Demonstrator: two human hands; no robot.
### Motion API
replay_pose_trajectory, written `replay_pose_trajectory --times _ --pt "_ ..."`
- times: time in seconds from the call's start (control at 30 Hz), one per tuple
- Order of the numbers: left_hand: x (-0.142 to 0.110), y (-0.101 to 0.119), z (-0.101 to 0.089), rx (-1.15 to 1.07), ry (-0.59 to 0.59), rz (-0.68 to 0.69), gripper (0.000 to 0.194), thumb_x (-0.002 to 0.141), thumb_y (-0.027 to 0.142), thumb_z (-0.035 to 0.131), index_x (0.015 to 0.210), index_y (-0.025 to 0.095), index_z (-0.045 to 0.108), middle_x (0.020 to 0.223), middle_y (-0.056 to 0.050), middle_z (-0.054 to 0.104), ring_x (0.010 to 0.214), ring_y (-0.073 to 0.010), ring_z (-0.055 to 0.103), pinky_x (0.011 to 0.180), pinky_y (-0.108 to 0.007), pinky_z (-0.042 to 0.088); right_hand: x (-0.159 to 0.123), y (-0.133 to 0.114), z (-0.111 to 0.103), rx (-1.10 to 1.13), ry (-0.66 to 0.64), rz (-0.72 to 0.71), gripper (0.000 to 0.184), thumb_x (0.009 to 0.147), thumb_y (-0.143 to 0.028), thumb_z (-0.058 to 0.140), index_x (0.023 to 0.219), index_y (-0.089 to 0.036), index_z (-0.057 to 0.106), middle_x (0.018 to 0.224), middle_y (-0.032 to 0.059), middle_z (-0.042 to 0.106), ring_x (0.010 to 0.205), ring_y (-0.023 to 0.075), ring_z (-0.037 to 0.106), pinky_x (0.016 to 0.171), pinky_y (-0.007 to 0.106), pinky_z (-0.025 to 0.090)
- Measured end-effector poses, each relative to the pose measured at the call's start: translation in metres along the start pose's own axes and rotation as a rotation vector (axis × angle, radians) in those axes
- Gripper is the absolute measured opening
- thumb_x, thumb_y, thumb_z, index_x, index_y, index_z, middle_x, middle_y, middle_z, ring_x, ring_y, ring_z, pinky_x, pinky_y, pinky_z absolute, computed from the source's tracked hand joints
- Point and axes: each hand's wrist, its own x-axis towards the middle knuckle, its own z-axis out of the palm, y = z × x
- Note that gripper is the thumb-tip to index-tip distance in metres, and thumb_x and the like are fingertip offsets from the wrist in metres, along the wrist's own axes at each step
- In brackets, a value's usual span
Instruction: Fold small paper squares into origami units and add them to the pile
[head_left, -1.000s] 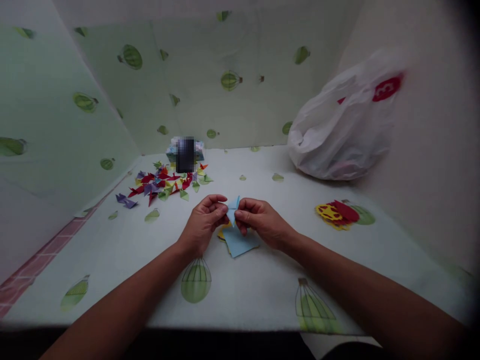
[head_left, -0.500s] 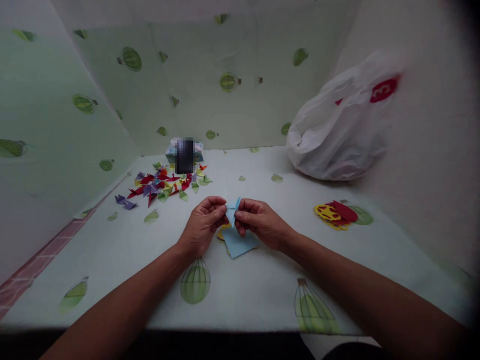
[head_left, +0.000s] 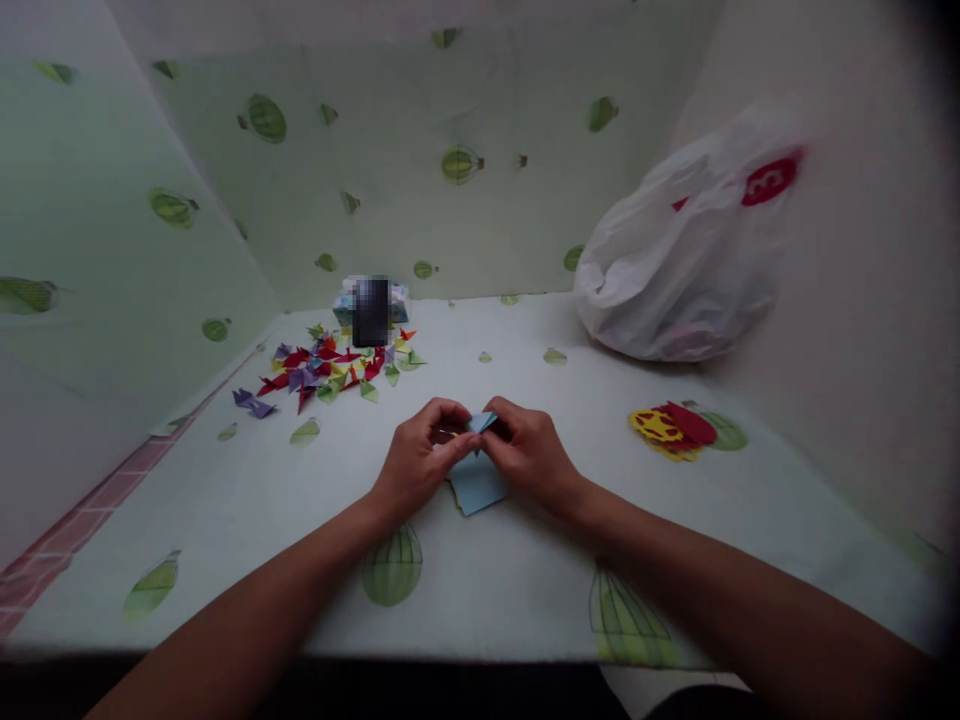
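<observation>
A small folded piece of light blue paper (head_left: pixel 482 421) is pinched between my two hands over the middle of the table. My left hand (head_left: pixel 427 450) grips it from the left, its thumb laid across the near side. From the right, my right hand (head_left: pixel 531 447) holds the same paper, with most fingers curled out of sight behind it. Just below the hands lies a stack of square paper (head_left: pixel 478 487), a blue sheet on top and a yellow edge showing at its left. The hands cover the upper part of that stack.
Many small folded paper birds (head_left: pixel 304 378) in several colours lie at the back left, before a tissue box (head_left: pixel 400 302) and a dark, blurred upright object (head_left: pixel 371 315). A white plastic bag (head_left: pixel 675 270) stands back right; yellow and red cutouts (head_left: pixel 671 428) lie nearer.
Both hands have come closer together and turned inward around the blue paper. The folded piece now points up to the right, and its lower part is hidden by the thumbs.
</observation>
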Motion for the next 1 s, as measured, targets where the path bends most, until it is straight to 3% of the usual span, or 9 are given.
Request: replay_pose_trajectory --times 0.1,0.27,0.6,0.73,1.0 --pt "-0.0021 0.0021 0.0013 0.081 -0.018 0.011 0.028 0.08 0.035 0.075 0.098 0.02 0.06 0.095 -0.004 0.069 0.082 -0.0169 0.068 0.075 -0.028 0.054 -0.0013 0.0036 0.0011 -0.134 0.008 -0.127 0.021 0.076 -0.014 0.053 0.066 -0.022 0.037 0.06 -0.0027 0.045 0.055 0.012 0.038 0.057 0.027 0.026" --pt "-0.0041 0.0038 0.0028 0.169 0.008 0.09 0.019 0.087 0.032 0.068 0.1 0.019 0.061 0.097 -0.006 0.071 0.084 -0.0175 0.071 0.077 -0.029 0.057 -0.0016 0.008 0.0047 -0.185 0.05 -0.243 0.018 0.076 -0.011 0.049 0.07 -0.022 0.037 0.063 -0.0021 0.046 0.056 0.0123 0.039 0.056 0.026 0.027" --pt "-0.003 -0.0029 0.001 0.175 0.007 0.145 0.019 0.086 0.029 0.068 0.101 0.02 0.06 0.095 -0.004 0.071 0.082 -0.0161 0.072 0.077 -0.028 0.058 -0.0026 0.0081 0.006 -0.121 0.103 -0.323 0.012 0.08 -0.009 0.051 0.081 -0.02 0.048 0.071 -0.0013 0.055 0.06 0.0119 0.048 0.059 0.023 0.036" --pt "-0.0036 -0.0018 0.0008 0.258 0.025 0.179 0.013 0.089 0.021 0.06 0.102 0.02 0.058 0.092 -0.002 0.07 0.078 -0.0141 0.071 0.072 -0.025 0.055 -0.0031 0.009 0.0073 -0.112 0.099 -0.32 0.011 0.082 -0.008 0.051 0.083 -0.019 0.051 0.072 -0.0009 0.056 0.061 0.0119 0.049 0.06 0.023 0.038" --pt "-0.0056 -0.0003 0.0025 0.333 0.084 0.212 0.024 0.08 0.006 0.055 0.098 0.021 0.056 0.087 0.001 0.069 0.07 -0.0114 0.065 0.069 -0.024 0.05 -0.0062 0.0057 0.0089 -0.069 0.124 -0.343 0.016 0.08 -0.006 0.049 0.087 -0.02 0.053 0.074 -0.0011 0.057 0.062 0.0113 0.05 0.059 0.022 0.039"
